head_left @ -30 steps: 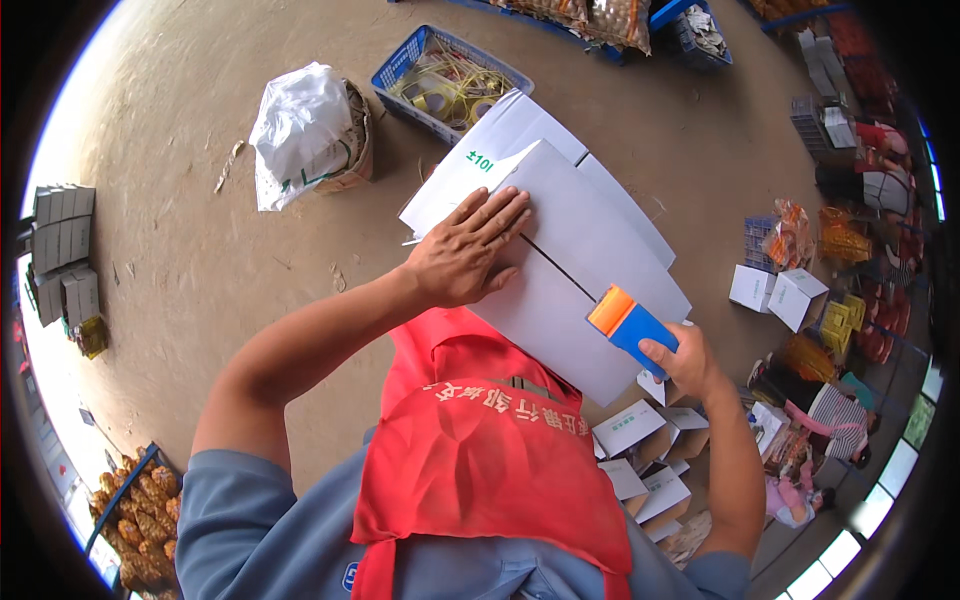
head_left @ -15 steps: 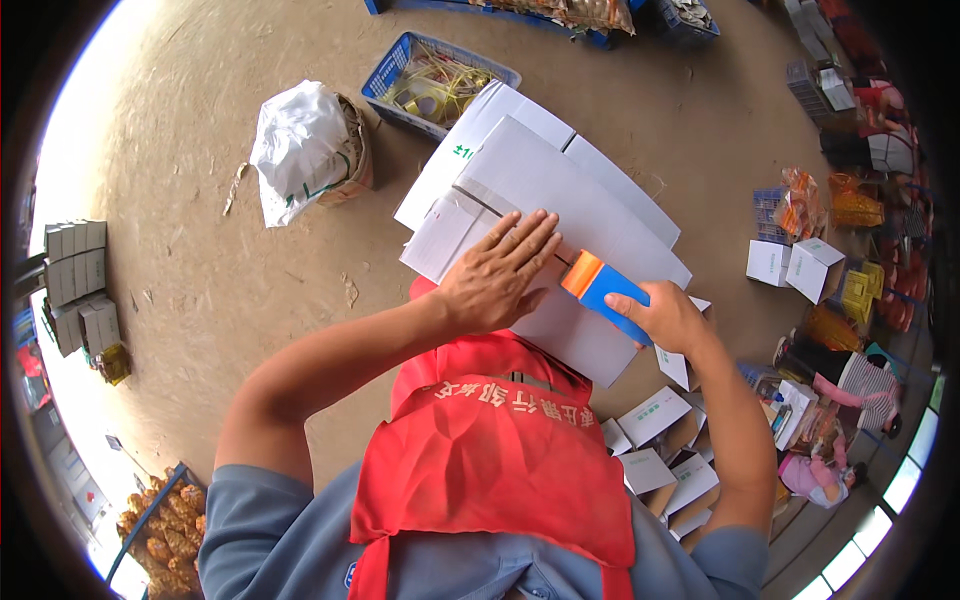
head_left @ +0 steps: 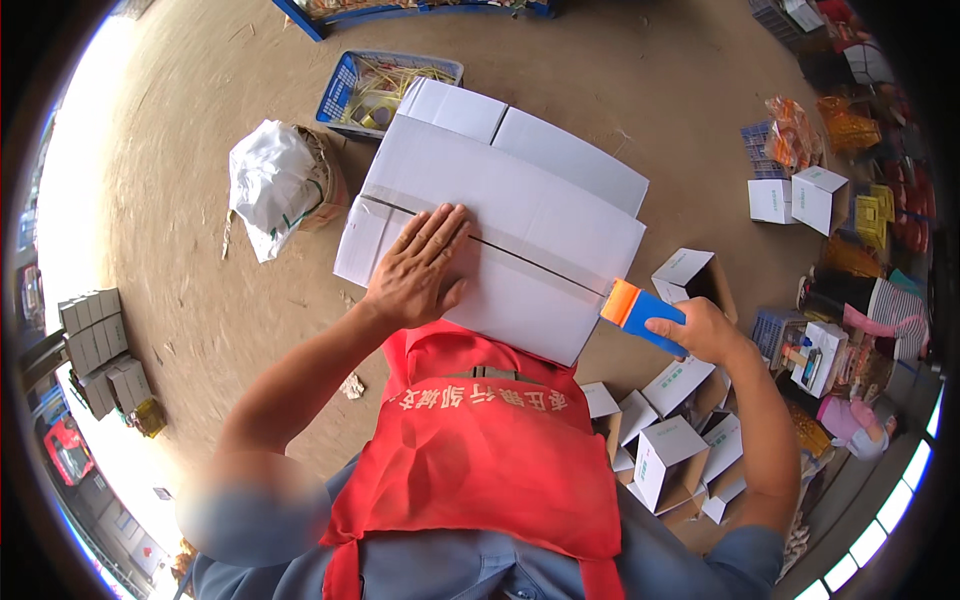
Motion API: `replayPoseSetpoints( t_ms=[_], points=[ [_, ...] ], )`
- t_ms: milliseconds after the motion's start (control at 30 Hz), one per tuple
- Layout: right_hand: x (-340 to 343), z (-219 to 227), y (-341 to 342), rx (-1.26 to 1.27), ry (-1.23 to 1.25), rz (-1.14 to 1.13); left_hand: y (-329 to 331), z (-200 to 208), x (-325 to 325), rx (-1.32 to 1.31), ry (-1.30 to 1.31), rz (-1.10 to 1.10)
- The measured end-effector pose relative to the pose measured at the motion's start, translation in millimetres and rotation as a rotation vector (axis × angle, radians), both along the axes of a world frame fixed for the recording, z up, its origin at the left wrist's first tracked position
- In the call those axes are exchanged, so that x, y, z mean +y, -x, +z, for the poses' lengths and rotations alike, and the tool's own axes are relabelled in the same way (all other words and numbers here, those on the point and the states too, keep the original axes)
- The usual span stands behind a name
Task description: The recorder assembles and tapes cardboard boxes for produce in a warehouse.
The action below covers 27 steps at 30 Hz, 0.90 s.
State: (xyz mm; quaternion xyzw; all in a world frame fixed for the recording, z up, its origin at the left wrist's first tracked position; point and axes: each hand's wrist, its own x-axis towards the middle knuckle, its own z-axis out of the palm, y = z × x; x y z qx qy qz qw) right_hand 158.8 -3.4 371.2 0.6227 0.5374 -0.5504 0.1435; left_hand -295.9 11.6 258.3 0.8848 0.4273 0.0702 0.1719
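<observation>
A large white cardboard box [head_left: 520, 215] stands in front of me with its top flaps closed. A strip of clear tape runs along the seam between the flaps. My left hand [head_left: 418, 268] lies flat on the top, fingers spread, pressing the flaps beside the seam. My right hand [head_left: 697, 330] grips a blue tape dispenser with an orange head [head_left: 632, 308]. Its head touches the box's right edge at the end of the seam. I wear a red vest [head_left: 480, 450] over a blue shirt.
Several small white boxes [head_left: 665, 450] lie by my right leg, more [head_left: 800, 198] at the right. A blue crate [head_left: 375, 88] and a white sack [head_left: 275, 185] sit beyond the box. Grey stacked cartons [head_left: 95, 350] stand left. Packaged goods crowd the right edge. Bare dirt floor lies far left.
My right hand has drawn the dispenser along the seam toward the box's right edge. My left hand has stayed flat on the flaps. The view has shifted.
</observation>
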Motion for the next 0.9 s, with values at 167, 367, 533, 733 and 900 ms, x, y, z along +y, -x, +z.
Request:
replayPoseSetpoints(
  t_ms=[167, 367, 533, 733, 900],
  points=[
    [-30.4, -35.6, -59.1, 0.076, -0.057, -0.046, 0.5, -1.5, -1.8, 0.013, -0.006, 0.006],
    [-53.1, -95.6, -82.2, 0.152, -0.215, -0.012, -2.4, -4.0, -2.8, 0.027, -0.043, 0.011],
    [-62.3, -129.6, -84.4, 0.263, -0.258, -0.072, -5.3, -5.6, -5.2, -0.03, -0.068, 0.016],
    [-74.3, -155.1, -99.2, 0.277, -0.342, -0.065, -1.8, -6.0, -5.2, -0.013, -0.089, 0.023],
    [-92.5, -176.5, -103.1, 0.232, -0.285, -0.132, -2.8, -6.8, -6.4, 0.017, -0.116, 0.042]
  ],
)
